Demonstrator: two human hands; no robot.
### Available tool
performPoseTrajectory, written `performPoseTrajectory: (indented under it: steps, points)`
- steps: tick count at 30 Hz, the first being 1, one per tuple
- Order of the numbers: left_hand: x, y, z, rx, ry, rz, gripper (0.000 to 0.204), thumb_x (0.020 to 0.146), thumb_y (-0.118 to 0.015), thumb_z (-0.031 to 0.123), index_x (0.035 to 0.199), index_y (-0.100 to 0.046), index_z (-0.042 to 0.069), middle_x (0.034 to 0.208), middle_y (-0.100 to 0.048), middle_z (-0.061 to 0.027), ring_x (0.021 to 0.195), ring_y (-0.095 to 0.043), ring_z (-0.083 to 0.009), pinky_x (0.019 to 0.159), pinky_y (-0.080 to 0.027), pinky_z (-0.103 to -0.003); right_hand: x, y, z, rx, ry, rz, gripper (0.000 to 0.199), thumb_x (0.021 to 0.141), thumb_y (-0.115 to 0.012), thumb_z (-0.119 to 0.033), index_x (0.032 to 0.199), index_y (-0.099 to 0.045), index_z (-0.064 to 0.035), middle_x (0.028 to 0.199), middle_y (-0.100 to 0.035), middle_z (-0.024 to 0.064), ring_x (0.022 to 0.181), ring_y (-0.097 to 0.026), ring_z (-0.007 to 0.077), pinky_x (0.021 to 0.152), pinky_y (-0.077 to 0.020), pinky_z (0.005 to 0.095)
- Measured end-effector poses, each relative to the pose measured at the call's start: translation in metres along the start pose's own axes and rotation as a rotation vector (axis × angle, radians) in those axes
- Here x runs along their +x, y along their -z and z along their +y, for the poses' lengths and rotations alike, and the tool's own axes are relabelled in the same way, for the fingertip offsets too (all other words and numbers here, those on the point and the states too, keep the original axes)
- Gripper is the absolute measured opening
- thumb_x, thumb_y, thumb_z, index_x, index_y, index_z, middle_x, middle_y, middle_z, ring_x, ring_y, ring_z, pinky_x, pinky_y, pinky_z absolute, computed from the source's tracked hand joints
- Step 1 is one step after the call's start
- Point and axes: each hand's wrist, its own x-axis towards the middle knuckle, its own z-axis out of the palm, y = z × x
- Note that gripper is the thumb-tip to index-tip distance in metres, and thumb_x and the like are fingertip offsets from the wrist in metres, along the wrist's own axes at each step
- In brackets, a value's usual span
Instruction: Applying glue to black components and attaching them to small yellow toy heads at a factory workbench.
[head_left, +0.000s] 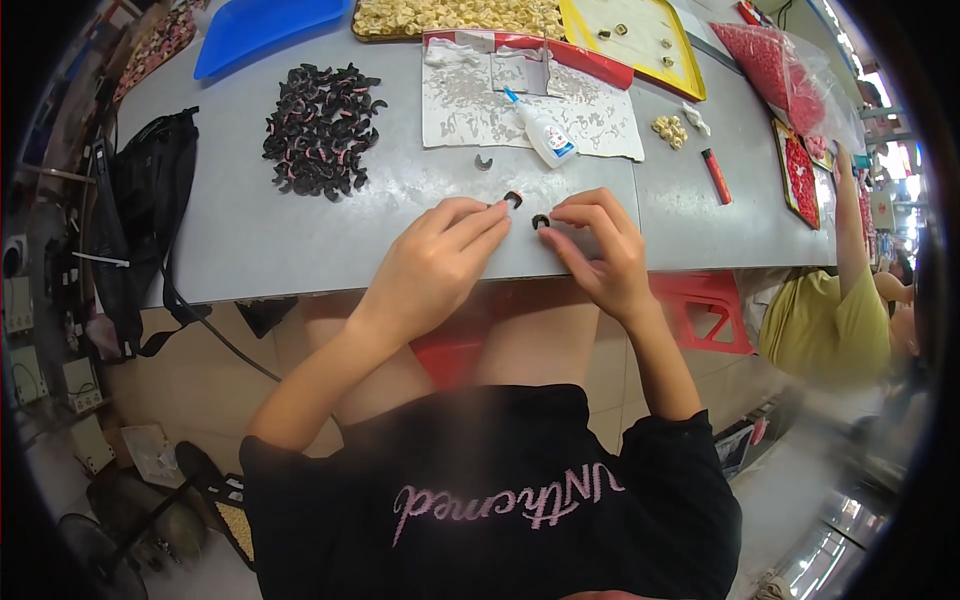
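Over the near edge of the grey table, my left hand (440, 250) pinches a small black C-shaped piece (514, 199) at its fingertips; the thumb is mostly hidden. Just to the right, my right hand (612, 255) grips a second black C-shaped piece (541, 221) between thumb and forefinger, its other fingers curled. The two pieces are close but apart. A lone dark curved piece (483, 163) lies beyond my left fingertips. Farther off, a white glue bottle (548, 136) with a blue tip rests on its side on a glue-marked white sheet (455, 115).
At left lie a heap of black curved pieces (320, 130) and a black bag (155, 190). Behind are blue (265, 35) and yellow (690, 80) trays. To the right are a red marker-like stick (717, 176), small cream pieces (670, 131) and a bag of red pieces (775, 75). Another person (825, 320) sits there.
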Motion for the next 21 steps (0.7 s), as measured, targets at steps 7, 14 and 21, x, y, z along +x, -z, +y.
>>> performPoseTrajectory:
  steps: [7, 14, 21]
  points:
    - [0.003, 0.012, -0.005, -0.151, 0.184, 0.121, 0.035, 0.075, -0.059, -0.005, 0.109, -0.062, 0.003, 0.112, -0.059, -0.0115, 0.095, -0.055, -0.0297, 0.084, -0.046, -0.037, 0.019, -0.004, -0.005, -0.093, -0.049, -0.044, 0.016, 0.075, -0.069, -0.006, 0.087, -0.060, -0.0013, 0.084, -0.056, 0.0107, 0.077, -0.056, 0.0278, 0.067, -0.0468, 0.0367]
    - [0.028, 0.003, -0.027, -0.067, 0.220, 0.094, 0.025, 0.077, -0.064, 0.001, 0.102, -0.065, 0.004, 0.106, -0.061, -0.0103, 0.096, -0.056, -0.0269, 0.079, -0.047, -0.035, 0.032, -0.014, -0.011, -0.224, -0.005, -0.173, 0.009, 0.077, -0.064, -0.007, 0.085, -0.061, -0.0042, 0.079, -0.053, 0.0087, 0.075, -0.057, 0.0265, 0.066, -0.0480, 0.0377]
    - [0.038, -0.004, -0.027, -0.076, 0.270, 0.081, 0.013, 0.076, -0.067, 0.004, 0.089, -0.066, 0.002, 0.087, -0.058, -0.0089, 0.082, -0.057, -0.0255, 0.072, -0.047, -0.034, 0.034, -0.004, -0.005, -0.402, 0.027, -0.177, 0.014, 0.075, -0.068, -0.004, 0.088, -0.061, -0.0044, 0.082, -0.058, 0.0071, 0.070, -0.060, 0.0251, 0.062, -0.0487, 0.0347]
